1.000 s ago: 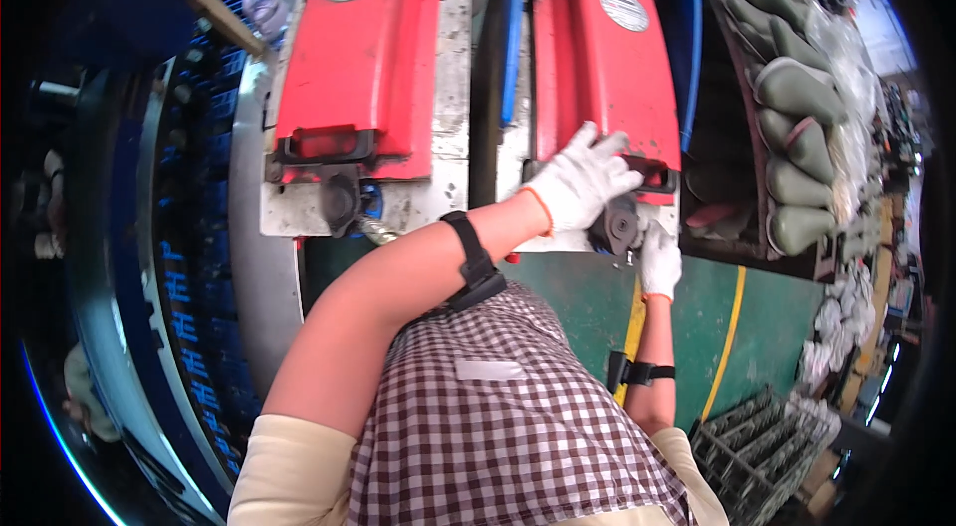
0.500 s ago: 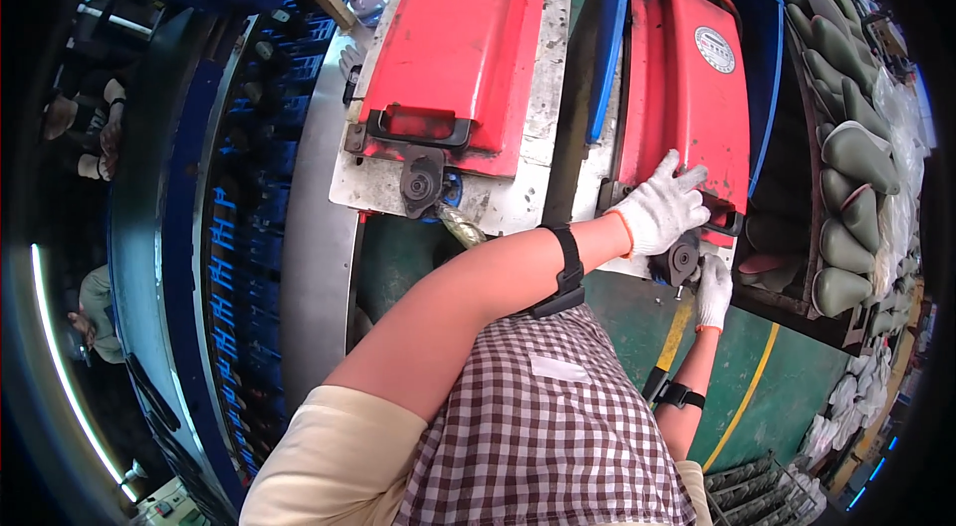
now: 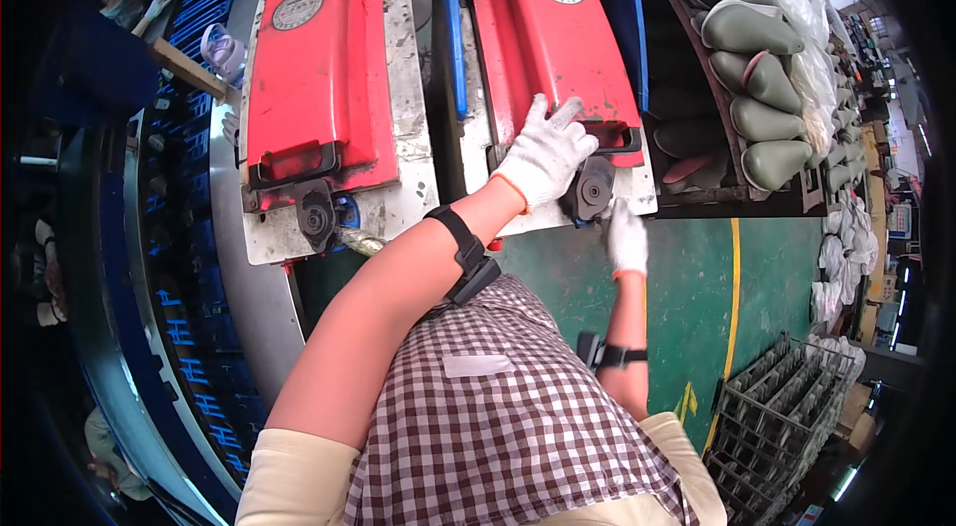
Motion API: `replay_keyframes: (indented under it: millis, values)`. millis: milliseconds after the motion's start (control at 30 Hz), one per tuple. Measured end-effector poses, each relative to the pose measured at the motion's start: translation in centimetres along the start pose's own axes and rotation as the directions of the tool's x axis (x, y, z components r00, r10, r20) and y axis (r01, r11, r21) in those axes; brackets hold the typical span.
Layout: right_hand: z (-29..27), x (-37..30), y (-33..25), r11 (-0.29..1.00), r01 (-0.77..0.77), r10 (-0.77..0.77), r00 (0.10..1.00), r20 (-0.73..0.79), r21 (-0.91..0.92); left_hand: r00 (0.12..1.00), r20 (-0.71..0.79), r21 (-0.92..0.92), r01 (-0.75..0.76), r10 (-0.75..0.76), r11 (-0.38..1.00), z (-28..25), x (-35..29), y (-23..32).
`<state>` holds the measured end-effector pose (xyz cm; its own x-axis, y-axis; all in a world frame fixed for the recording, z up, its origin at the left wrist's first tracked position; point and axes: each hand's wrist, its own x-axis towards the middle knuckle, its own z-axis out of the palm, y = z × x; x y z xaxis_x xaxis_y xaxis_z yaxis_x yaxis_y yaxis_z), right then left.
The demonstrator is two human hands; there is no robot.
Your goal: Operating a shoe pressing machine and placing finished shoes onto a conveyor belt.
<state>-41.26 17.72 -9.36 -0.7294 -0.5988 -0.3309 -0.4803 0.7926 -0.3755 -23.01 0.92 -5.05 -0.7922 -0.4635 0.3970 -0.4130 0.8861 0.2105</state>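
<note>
My left hand, in a white knit glove, rests on the front of the right-hand red machine cover, fingers spread. It lies beside the black-edged handle recess. Below the cover's front edge sits a dark round metal latch block. My right hand, gloved the same way, is closed just to the right of and below that block. What its fingers grip is hidden. A second red cover stands to the left, with its own dark latch block and a metallic lever.
Blue panels flank the right-hand machine. Grey-green boot-like pieces are stacked on a rack at the right. A wire rack stands on the green floor. On the left are a lilac bottle and a metal-edged line, with other people beyond.
My view has swung to the right, so the machines appear farther left and more of the floor shows. Both hands stay at the right-hand machine, the left still spread on its cover.
</note>
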Motion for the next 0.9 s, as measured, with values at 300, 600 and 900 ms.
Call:
replay_keyframes:
  millis: [300,600,900]
  values:
    - [-2.2,-8.8,-1.6,0.925,0.334,-0.281,0.923,0.263,-0.183,1.000,0.001,0.002,0.008,-0.008,1.000,-2.9,2.6,1.1]
    - [-1.3,2.1,-11.1,0.700,0.709,-0.714,0.688,-0.133,-0.089,0.914,-0.386,-0.165,-0.205,0.128,0.965,-13.3,9.5,-1.4]
    - [2.8,12.2,-19.4,0.843,0.525,-0.538,0.822,-0.185,-0.117,0.821,-0.503,-0.151,-0.392,0.271,0.908,-22.7,16.1,-7.6]
